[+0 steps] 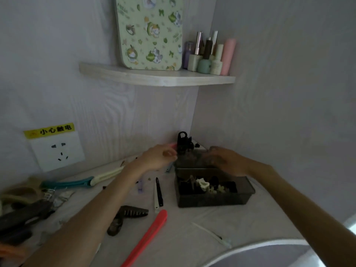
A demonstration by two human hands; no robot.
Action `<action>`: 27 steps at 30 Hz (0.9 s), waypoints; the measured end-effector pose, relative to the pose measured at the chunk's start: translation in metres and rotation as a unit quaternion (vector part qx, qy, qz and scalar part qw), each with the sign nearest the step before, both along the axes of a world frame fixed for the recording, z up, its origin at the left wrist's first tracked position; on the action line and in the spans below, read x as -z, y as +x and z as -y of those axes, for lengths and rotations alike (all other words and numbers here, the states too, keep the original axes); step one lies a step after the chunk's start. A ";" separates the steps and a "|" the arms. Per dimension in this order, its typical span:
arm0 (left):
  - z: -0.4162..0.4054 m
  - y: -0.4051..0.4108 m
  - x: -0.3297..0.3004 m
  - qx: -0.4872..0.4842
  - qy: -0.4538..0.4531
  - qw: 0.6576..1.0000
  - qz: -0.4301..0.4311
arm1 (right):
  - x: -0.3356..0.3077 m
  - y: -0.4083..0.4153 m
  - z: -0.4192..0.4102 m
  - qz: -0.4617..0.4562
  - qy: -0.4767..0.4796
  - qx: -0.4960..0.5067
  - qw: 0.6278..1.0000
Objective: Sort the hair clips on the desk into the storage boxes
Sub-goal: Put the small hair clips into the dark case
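Note:
Two dark see-through storage boxes stand in the desk's corner. The near box (215,200) holds black and cream claw clips. The far box (192,159) has a tall black claw clip (182,141) sticking up at its left end. My left hand (158,158) is at that box's left edge, fingers pinched beside the black clip with something pink at the fingertips. My right hand (227,160) rests on the far box's right side, fingers curled over it. Loose on the desk lie a brown claw clip (127,214), a long red clip (146,237), a black clip (159,192) and a teal-and-cream clip (82,182).
A heap of dark and beige clips and bags (25,205) fills the desk's left. A wall socket (57,151) sits low on the left wall. A shelf (158,77) above carries a patterned board and bottles. A round grey edge (260,253) shows at the bottom right.

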State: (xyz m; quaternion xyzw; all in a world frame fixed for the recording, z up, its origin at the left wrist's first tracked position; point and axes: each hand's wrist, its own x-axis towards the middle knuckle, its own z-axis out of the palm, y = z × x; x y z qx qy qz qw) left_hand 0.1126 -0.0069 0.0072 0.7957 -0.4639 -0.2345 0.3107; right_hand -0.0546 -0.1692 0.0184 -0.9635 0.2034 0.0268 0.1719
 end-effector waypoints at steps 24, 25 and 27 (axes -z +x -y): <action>0.064 0.029 -0.027 -0.070 0.176 0.979 0.074 | -0.026 0.039 0.035 -0.098 0.149 0.084 0.980; 0.073 0.027 -0.024 -0.073 0.167 0.980 0.078 | -0.020 0.043 0.037 -0.092 0.152 0.089 0.980; 0.085 0.024 -0.013 -0.080 0.153 0.983 0.068 | -0.011 0.048 0.041 -0.075 0.154 0.107 0.979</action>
